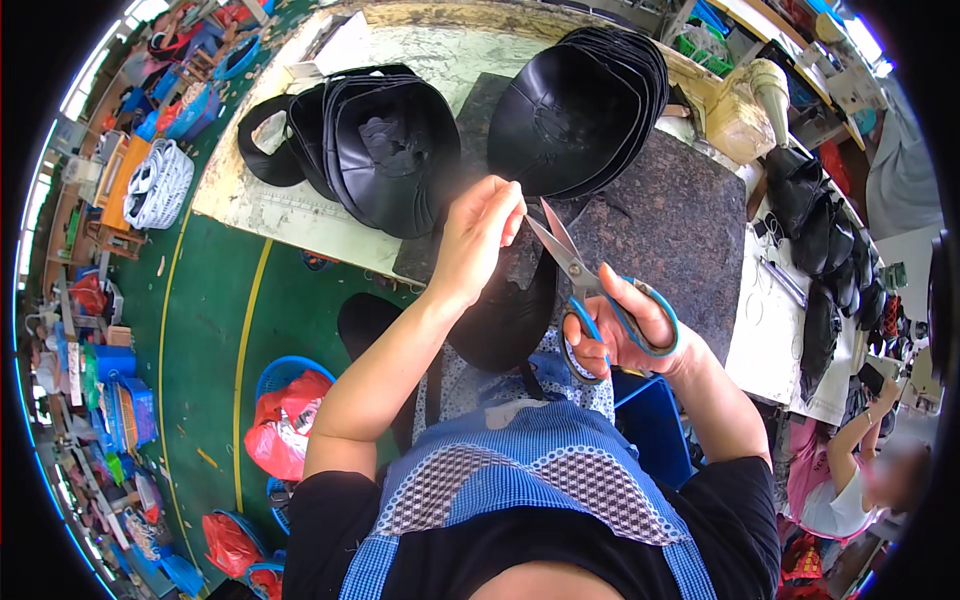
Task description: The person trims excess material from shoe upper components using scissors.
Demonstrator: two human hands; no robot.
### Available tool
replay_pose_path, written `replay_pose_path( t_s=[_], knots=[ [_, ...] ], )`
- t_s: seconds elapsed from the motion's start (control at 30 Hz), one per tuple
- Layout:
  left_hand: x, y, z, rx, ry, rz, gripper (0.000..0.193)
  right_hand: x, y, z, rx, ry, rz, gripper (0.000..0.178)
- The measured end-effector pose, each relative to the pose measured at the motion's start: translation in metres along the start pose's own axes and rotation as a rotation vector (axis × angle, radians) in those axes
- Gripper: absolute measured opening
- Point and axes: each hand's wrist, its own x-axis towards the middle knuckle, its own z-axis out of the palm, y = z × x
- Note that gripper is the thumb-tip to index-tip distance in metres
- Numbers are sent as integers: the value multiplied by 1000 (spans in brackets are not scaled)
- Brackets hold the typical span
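Note:
My right hand [640,330] has its fingers through the blue handles of a pair of scissors [572,262]. The metal blades are spread apart and point up toward my left hand [478,240]. That hand is closed in a pinch at the blade tips; what lies between its fingertips is too small to make out. Below both hands a black cap [500,325] rests at my lap, partly covered by my left arm and hand. On the worktable just beyond stand two stacks of shiny black caps, a left stack [395,150] and a right stack [565,120].
A dark stone slab [690,200] lies on the pale worktable [250,205]. More black pieces [825,240] are heaped along the right side, where another person [840,480] sits. Blue baskets with red bags [290,420] stand on the green floor at left. A blue bin [655,425] is beside my lap.

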Motion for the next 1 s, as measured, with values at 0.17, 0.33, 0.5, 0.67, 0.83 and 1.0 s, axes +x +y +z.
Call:
replay_pose_path(
  t_s=[0.17,0.33,0.5,0.67,0.83,1.0],
  knots=[
    [0,3,-4,-12,1,-7,24,8,-6,-7,23,10,-54,68],
    [6,-4,-15,-91,31,-12,22,2,-14,1,-119,128,-169,58],
    [8,-8,-24,-144,-33,-8,26,14,-33,1,-836,488,-548,47],
    [-10,5,-26,-104,-153,-85,31,78,-54,-4,-1637,906,-933,43],
    [-82,90,-80,539,-857,-517,18,72,-78,7,-1315,742,-984,19],
    [-99,112,-121,1379,28,-109,24,70,-161,-29,-1756,1355,-1064,24]
  ],
)
